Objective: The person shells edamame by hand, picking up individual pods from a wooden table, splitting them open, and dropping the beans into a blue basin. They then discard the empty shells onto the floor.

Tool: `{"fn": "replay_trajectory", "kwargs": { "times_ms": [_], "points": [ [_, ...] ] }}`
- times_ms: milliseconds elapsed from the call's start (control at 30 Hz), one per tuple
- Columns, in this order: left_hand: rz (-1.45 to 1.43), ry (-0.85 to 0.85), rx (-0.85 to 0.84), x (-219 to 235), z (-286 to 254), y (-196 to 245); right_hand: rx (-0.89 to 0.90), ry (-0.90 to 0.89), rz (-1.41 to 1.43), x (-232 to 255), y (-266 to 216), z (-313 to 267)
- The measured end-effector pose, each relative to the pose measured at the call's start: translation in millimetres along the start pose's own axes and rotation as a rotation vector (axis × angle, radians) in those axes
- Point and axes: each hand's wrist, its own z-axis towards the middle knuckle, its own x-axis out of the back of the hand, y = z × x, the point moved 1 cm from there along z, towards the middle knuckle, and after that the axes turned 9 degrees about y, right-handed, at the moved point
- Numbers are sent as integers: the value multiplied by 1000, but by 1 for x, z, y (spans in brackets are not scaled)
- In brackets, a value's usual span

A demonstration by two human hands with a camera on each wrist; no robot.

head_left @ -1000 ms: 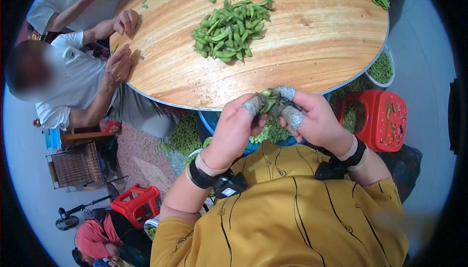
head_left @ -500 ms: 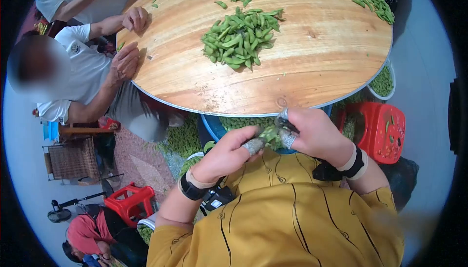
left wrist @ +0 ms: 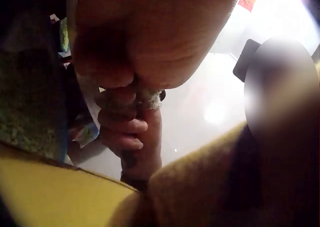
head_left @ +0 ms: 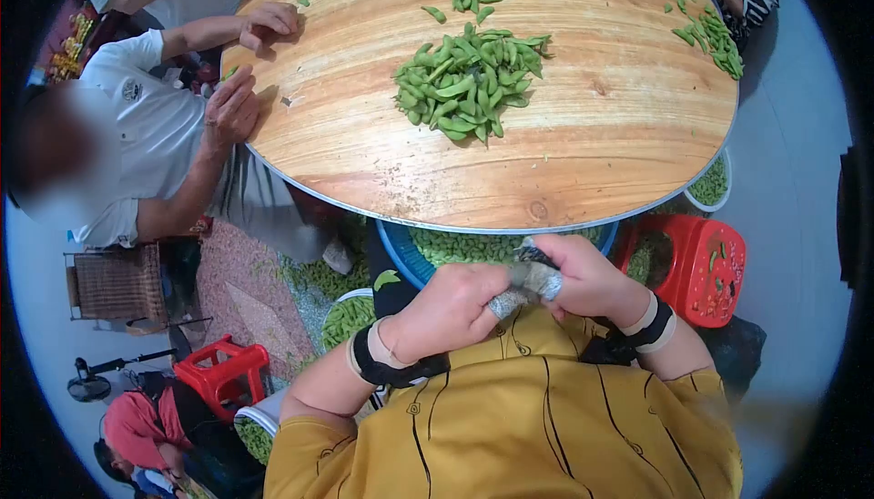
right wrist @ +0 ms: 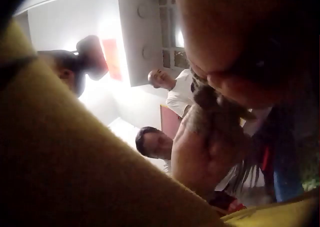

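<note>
My left hand [head_left: 451, 303] and right hand [head_left: 587, 276] meet just below the table edge, their fingers and thumbs curled against each other. Grey tape [head_left: 543, 280] wraps several fingertips. Together they pinch an edamame pod, mostly hidden behind the fingers. Under them a blue basin [head_left: 393, 249] holds shelled green beans [head_left: 464, 246]. In the left wrist view the left hand [left wrist: 155, 32] looms above the right hand's curled fingers [left wrist: 120, 129]. The right wrist view has the right hand [right wrist: 225, 42] pressed close to the left hand [right wrist: 202, 152], in dim light.
A heap of edamame pods [head_left: 473, 80] lies on the round wooden table [head_left: 619, 171]. On the right stand a red stool [head_left: 715, 271] and a white tub of beans [head_left: 710, 180]. A bucket of pods [head_left: 348, 317] is at lower left. A seated person [head_left: 155, 135] works at the table's left.
The green pod that showed between my fingers is now mostly covered. My hands have come closer together and sit slightly lower. The table and heap have shifted down and right in the head view.
</note>
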Motion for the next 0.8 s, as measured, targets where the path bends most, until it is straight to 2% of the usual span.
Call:
{"fn": "replay_trajectory", "kwargs": {
  "times_ms": [33, 100, 167, 233, 267, 300, 367, 400, 433, 500, 533, 600, 633, 700, 733, 800],
  "points": [
    [-40, 25, 12, 1, 2, 0, -2, 2, -5, -2, 2, 0],
    [-128, 59, 43, 8, 7, 1, -16, 73, 404, -5, 7, 1],
    [-291, 32, 286, 14, 4, -3, -6, 92, 390, -3, 3, 2],
    [-208, 51, 264, 29, -6, -9, 238, 124, -79, 2, -2, 4],
    [-15, 16, 265, 38, -13, -13, 385, 121, -270, 3, -1, 6],
    [173, -24, 270, 48, -19, -19, 378, 120, -270, 8, -7, 7],
    [480, -12, 305, 58, -43, -31, 548, 213, -586, 17, -25, 8],
    [701, -45, 441, 63, -53, -34, 453, 249, -561, 21, -34, 15],
    [867, -67, 501, 66, -67, -45, 457, 245, -566, 23, -43, 23],
    [943, -120, 621, 69, -84, -50, 575, 478, -556, 27, -65, 44],
    [937, -124, 627, 70, -81, -49, 569, 472, -557, 30, -73, 62],
    [716, -73, 515, 67, -74, -40, 720, 741, -781, 31, -83, 90],
    [717, -68, 517, 64, -68, -37, 724, 738, -783, 32, -84, 100],
    [528, 43, 378, 58, -52, -28, 701, 746, -891, 31, -85, 112],
    [528, 47, 379, 59, -44, -24, 667, 755, -879, 26, -86, 109],
    [283, 218, 202, 57, -25, -15, 672, 747, -799, 23, -83, 98]
  ]
}}
